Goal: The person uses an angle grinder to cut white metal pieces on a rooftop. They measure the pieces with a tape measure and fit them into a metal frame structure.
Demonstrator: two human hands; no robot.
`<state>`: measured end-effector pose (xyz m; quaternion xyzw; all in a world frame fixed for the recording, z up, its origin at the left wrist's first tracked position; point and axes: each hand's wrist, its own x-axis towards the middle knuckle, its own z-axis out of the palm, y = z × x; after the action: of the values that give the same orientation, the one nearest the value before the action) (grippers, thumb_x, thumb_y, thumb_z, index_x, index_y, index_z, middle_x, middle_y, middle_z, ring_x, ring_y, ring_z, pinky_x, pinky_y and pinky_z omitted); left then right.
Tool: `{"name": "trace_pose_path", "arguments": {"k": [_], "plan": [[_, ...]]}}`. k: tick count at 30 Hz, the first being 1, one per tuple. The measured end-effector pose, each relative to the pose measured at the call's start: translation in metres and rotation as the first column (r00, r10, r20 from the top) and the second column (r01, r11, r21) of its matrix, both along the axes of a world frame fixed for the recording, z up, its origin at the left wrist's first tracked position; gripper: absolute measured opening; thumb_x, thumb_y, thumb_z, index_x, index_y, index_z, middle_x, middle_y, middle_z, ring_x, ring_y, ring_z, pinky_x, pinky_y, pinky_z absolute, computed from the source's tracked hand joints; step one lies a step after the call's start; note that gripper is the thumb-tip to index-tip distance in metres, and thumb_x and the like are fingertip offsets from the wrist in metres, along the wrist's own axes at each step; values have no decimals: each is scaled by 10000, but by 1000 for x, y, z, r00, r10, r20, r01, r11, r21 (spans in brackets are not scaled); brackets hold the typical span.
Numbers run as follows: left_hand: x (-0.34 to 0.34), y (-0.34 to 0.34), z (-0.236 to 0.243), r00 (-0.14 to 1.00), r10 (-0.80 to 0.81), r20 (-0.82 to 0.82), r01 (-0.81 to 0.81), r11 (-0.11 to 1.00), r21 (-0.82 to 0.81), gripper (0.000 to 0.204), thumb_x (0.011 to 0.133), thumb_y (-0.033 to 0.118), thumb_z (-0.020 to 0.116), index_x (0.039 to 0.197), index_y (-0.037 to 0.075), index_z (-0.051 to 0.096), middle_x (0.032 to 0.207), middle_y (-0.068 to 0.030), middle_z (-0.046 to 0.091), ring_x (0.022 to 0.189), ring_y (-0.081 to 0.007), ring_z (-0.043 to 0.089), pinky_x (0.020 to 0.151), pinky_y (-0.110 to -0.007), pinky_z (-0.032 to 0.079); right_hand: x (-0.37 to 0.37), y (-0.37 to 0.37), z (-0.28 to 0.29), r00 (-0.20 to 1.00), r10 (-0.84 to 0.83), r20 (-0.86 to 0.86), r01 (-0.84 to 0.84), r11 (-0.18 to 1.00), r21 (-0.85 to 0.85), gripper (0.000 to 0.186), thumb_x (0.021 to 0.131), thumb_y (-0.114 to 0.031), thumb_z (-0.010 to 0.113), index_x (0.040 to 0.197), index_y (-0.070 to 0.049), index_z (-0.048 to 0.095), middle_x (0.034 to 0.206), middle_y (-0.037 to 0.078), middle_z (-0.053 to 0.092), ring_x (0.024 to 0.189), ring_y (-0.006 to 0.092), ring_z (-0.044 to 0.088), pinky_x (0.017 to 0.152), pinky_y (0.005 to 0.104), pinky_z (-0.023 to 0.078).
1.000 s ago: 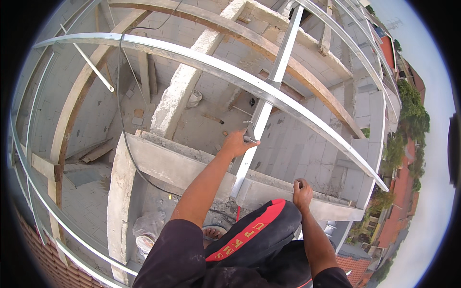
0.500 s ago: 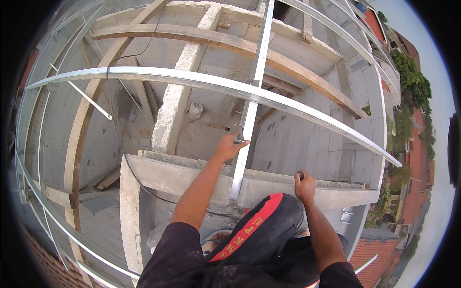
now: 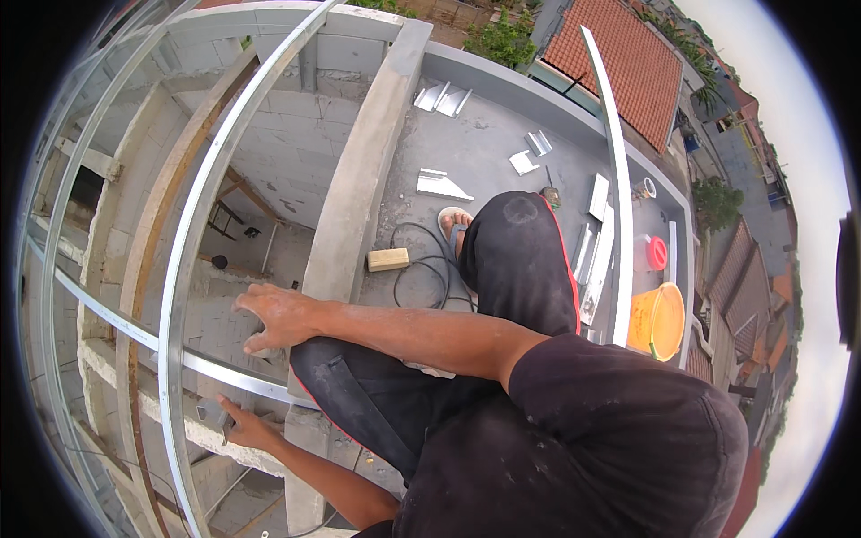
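Note:
My right arm reaches leftward across my bent knee, its hand [image 3: 273, 318] open with fingers spread over the gap beside the steel rafters. Below it, my left hand [image 3: 248, 423] grips a small bent metal bracket [image 3: 213, 414] just under a crossing steel member [image 3: 235, 375]. A long upright-looking steel rafter [image 3: 190, 260] runs past both hands on their left, over that crossing member. My dark trousered knees and a sandalled foot [image 3: 456, 224] are on the concrete beside the opening.
Grey slab [image 3: 466, 143] at right holds cut metal pieces [image 3: 439, 184], a wooden block [image 3: 387, 260], black cable, red-lidded container [image 3: 650, 253] and orange bucket [image 3: 653, 318]. A loose-ended steel length [image 3: 612, 179] crosses it. Left are timber beams [image 3: 143, 242] over a deep drop; tiled roofs lie beyond.
My view has swung right toward the slab. My right hand has left the concrete ledge, swung left over my knee and spread its fingers. My left hand still holds the bracket, now lower in view.

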<state>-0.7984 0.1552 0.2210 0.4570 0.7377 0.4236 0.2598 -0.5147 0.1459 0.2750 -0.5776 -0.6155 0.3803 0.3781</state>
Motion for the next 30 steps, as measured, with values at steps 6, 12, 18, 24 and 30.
{"name": "trace_pose_path", "arguments": {"k": [6, 12, 18, 24, 30], "plan": [[95, 2, 104, 881, -472, -2, 472, 881, 25, 529, 1029, 340, 769, 1142, -173, 707, 1084, -204, 761, 917, -259, 683, 819, -392, 546, -16, -12, 81, 976, 197, -88, -174, 959, 223, 1107, 695, -525, 956, 1546, -2, 479, 1424, 226, 550, 1386, 409, 527, 1148, 519, 463], [189, 43, 178, 872, -483, -77, 486, 838, 248, 411, 1021, 263, 724, 1096, -141, 720, 989, -175, 761, 904, -228, 656, 887, -425, 516, 84, 37, 166, 989, 67, 131, -100, 958, 269, 1124, 648, -542, 968, 1521, -6, 506, 1397, 202, 579, 1389, 380, 537, 1119, 493, 487], [327, 22, 199, 690, -722, 55, 717, 691, 92, 401, 971, 287, 788, 1163, -46, 675, 1049, -134, 745, 960, -239, 670, 917, -379, 516, 229, 29, 175, 939, 19, 344, -104, 967, 231, 961, 685, -645, 879, 1355, 11, 671, 1261, 231, 702, 1228, 395, 663, 1032, 486, 544], [375, 16, 140, 546, -829, -117, 834, 551, -12, 725, 958, 345, 830, 1565, 65, 550, 1473, -247, 633, 1403, -372, 597, 1148, -520, 501, 456, -83, 10, 750, -552, 364, 642, 739, -201, 1068, 715, -780, 806, 1326, 90, 695, 1226, 254, 756, 1180, 372, 727, 1020, 454, 564], [217, 12, 47, 766, -553, -329, 545, 829, -124, 621, 1055, 320, 729, 1563, 10, 548, 1470, -236, 650, 1343, -352, 639, 1083, -501, 536, 563, -177, -167, 313, -807, 500, 936, 173, -306, 1089, 751, -740, 860, 1319, 162, 635, 1307, 332, 684, 1227, 371, 699, 995, 472, 568]]}}
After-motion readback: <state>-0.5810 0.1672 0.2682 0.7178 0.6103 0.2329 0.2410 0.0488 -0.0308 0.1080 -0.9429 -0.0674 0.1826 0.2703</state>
